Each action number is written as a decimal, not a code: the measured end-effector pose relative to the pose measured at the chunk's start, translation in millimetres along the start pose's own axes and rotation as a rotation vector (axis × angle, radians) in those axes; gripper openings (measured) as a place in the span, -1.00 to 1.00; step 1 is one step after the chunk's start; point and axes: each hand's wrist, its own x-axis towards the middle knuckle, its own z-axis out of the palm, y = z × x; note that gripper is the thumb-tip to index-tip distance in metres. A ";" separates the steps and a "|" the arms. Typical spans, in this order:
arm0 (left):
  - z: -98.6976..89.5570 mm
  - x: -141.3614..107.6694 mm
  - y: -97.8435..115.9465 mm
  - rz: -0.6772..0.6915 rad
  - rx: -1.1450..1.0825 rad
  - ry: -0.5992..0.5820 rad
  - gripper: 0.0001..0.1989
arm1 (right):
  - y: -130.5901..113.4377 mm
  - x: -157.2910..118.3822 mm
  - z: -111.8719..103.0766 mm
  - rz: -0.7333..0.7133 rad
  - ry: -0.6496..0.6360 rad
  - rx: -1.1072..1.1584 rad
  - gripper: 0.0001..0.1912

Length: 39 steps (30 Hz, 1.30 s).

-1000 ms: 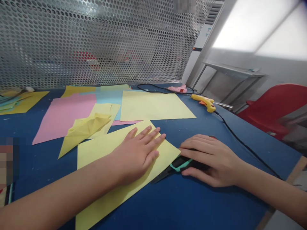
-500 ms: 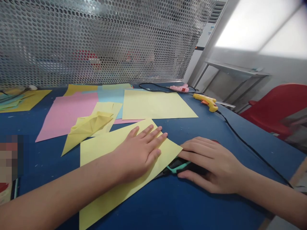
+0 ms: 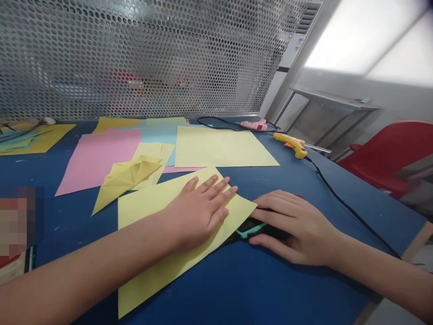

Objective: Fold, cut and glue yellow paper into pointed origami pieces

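My left hand (image 3: 203,214) lies flat on a sheet of yellow paper (image 3: 145,271), fingers spread, pressing it against the blue table. Beside the sheet's right corner, my right hand (image 3: 294,228) is curled over a pair of scissors (image 3: 248,231) with black and teal handles. Its fingers cover most of the handles, and the fingertips meet the paper's corner. The blades are partly hidden under the sheet's edge. Left of the sheet sits a pleated, folded piece of yellow paper (image 3: 130,175).
Behind lie a pale yellow sheet (image 3: 226,146), a pink sheet (image 3: 98,158) and blue paper (image 3: 157,134). A yellow glue gun (image 3: 292,145) and a pink glue gun (image 3: 253,125) rest at the back right, with black cords. A perforated metal panel (image 3: 135,54) stands behind the table (image 3: 219,289).
The camera view has shifted slightly. My left hand stays flat on the yellow paper, and my right hand stays over the scissors with hardly any movement.
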 end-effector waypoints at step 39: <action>30.9 -70.1 -25.9 -0.108 -0.031 0.152 -0.43 | -5.7 8.7 6.1 -0.047 -0.039 0.085 -0.76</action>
